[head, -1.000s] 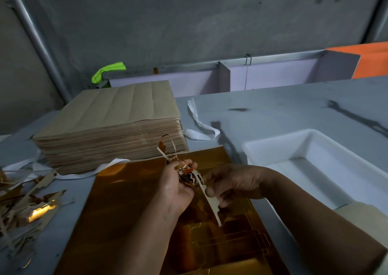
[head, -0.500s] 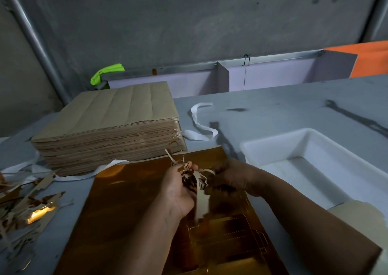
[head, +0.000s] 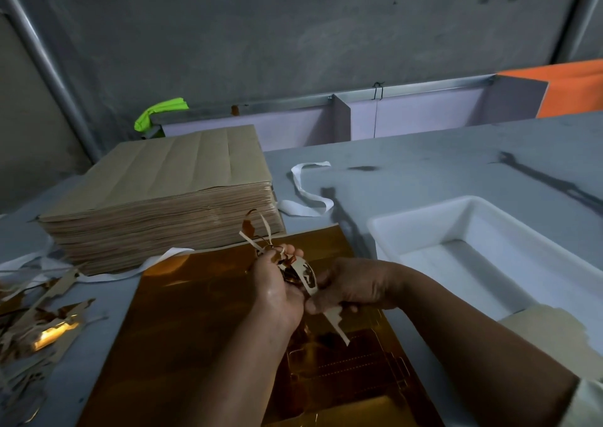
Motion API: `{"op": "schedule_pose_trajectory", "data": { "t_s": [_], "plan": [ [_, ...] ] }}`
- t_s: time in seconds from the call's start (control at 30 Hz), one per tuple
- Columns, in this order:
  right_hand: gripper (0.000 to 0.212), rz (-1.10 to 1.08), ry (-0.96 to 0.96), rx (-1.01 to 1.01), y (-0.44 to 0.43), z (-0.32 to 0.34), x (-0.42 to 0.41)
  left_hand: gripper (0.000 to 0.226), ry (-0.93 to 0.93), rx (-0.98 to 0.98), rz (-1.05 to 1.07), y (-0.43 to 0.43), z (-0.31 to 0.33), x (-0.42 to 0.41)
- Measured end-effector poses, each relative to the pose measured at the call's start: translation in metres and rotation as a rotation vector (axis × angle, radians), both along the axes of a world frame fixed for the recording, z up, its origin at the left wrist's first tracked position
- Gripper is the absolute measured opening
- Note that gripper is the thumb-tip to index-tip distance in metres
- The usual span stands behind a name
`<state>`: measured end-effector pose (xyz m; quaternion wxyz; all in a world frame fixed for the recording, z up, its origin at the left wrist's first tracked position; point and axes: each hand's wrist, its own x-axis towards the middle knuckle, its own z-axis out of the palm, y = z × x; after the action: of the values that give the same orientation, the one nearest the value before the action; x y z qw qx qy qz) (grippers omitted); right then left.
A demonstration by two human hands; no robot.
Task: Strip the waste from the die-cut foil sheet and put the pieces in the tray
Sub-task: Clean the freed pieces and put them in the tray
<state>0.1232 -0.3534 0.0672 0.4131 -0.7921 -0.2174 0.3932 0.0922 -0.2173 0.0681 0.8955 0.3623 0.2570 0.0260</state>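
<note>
On my feed the far left shows a scrap pile [head: 39,328] of stripped brown and gold offcuts on the grey table [head: 424,165]. A metal pole [head: 42,51] slants up the wall behind it. Next comes a thick stack of brown sheets [head: 169,198], lying flat, with a bright green object [head: 161,110] behind its far corner.

The foil sheet [head: 202,312] lies flat in front of me, gold side up. Its long axis runs away from me, and its far edge is just beside the stack. Die-cut outlines [head: 352,368] show on its near right part.

Above the sheet, my left hand [head: 277,286] is curled round a waste bundle [head: 292,271], from which thin curls stick up towards the stack. A pale strip [head: 331,317] hangs from that bundle, its long axis slanting down and right and its free end pointing towards me. My right hand [head: 352,286] pinches this strip close against the left hand, its fingers folded in.

Behind the hands a white ribbon [head: 306,198] loops on the table. To the right stands the white tray [head: 421,218], well apart from the bundle, with its long axis running diagonally away to the left. A pale sleeve [head: 554,332] covers part of its near corner. Beyond the table are lilac partitions [head: 408,116], an orange panel [head: 574,87] and a bare concrete wall [head: 293,35].
</note>
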Motion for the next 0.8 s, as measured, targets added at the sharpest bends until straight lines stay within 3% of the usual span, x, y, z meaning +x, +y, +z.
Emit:
{"op": "schedule_pose_trajectory", "data": {
  "t_s": [0.17,0.43,0.6,0.8],
  "plan": [
    [0.002,-0.176,-0.096,-0.027,-0.003,-0.004,0.005,0.017,0.051,-0.012,-0.078,0.004,-0.003,-0.001],
    [0.020,-0.409,-0.192,0.122,0.002,-0.010,0.010,0.015,0.162,0.068,-0.276,0.004,-0.005,-0.005],
    [0.021,-0.392,-0.383,0.125,0.003,-0.013,0.011,0.011,0.183,0.155,-0.325,0.004,-0.006,-0.007],
    [0.029,-0.317,-0.462,0.121,0.006,-0.010,0.010,0.013,0.203,0.149,-0.356,0.006,-0.008,-0.007]
  ]
}}
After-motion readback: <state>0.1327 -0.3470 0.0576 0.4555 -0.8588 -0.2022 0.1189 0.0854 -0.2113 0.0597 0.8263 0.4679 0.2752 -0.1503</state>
